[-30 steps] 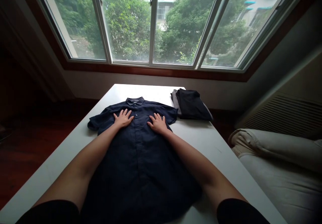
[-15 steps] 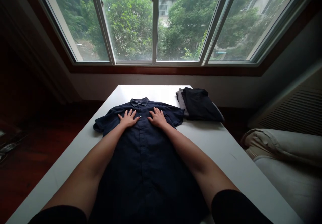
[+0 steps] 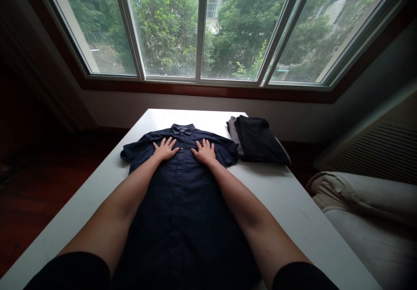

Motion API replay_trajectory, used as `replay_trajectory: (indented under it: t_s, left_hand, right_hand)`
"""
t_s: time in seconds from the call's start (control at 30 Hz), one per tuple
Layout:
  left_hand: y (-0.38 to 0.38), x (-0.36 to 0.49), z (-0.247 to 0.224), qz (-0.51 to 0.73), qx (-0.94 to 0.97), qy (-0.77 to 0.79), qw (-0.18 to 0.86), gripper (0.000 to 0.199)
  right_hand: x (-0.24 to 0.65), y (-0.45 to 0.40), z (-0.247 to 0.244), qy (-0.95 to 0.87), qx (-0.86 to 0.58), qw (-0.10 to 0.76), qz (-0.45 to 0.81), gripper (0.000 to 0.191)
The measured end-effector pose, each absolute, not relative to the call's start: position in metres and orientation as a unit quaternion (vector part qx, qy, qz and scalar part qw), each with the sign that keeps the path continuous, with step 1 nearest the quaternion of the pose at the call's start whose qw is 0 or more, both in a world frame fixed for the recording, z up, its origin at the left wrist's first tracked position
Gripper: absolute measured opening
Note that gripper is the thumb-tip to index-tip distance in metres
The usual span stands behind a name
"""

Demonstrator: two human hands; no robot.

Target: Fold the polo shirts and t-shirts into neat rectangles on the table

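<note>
1. Your left hand [image 3: 165,149] and right hand [image 3: 204,152] lie flat, spread wide, gripping nothing.
2. The shirt [image 3: 195,207] lies collar [image 3: 183,129] toward the desk's [image 3: 289,199] far edge.
3. Press evenly outward from the placket [image 3: 175,194].

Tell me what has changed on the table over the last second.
The right hand has slid a little inward across the dark blue shirt, nearer to its button placket and collar. The head camera's view has shifted slightly. Nothing was taken hold of or let go. The left hand still lies flat beside the placket; the folded clothes still sit at the table's far right.
</note>
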State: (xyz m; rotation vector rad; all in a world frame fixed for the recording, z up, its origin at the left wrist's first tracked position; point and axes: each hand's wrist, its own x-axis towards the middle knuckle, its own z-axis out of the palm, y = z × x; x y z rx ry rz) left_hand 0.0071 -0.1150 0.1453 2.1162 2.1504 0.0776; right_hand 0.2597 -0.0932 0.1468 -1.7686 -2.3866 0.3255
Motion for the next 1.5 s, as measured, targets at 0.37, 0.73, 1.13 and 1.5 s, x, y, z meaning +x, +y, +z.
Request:
replay_trajectory:
  t_s: [0.37, 0.73, 1.13, 1.5]
  left_hand:
    - [-0.133, 0.033, 0.151, 0.073, 0.664, 0.744, 0.028, 0.069]
    - [-0.187, 0.02, 0.147, 0.064, 0.643, 0.762, 0.051, 0.079]
    - [-0.226, 0.073, 0.18, 0.15, 0.692, 0.704, -0.043, 0.052]
    - [-0.428, 0.215, 0.186, 0.079, 0.965, 0.211, 0.132, 0.07]
  right_hand:
    - [0.264, -0.07, 0.154, -0.77, -0.627, 0.057, 0.102, 0.08]
    - [0.303, -0.095, 0.172, -0.817, -0.566, 0.096, 0.047, 0.055]
    - [0.407, -0.128, 0.196, -0.697, -0.698, 0.152, -0.058, 0.05]
    - [0.402, -0.112, 0.201, -0.651, -0.737, 0.18, -0.025, 0.036]
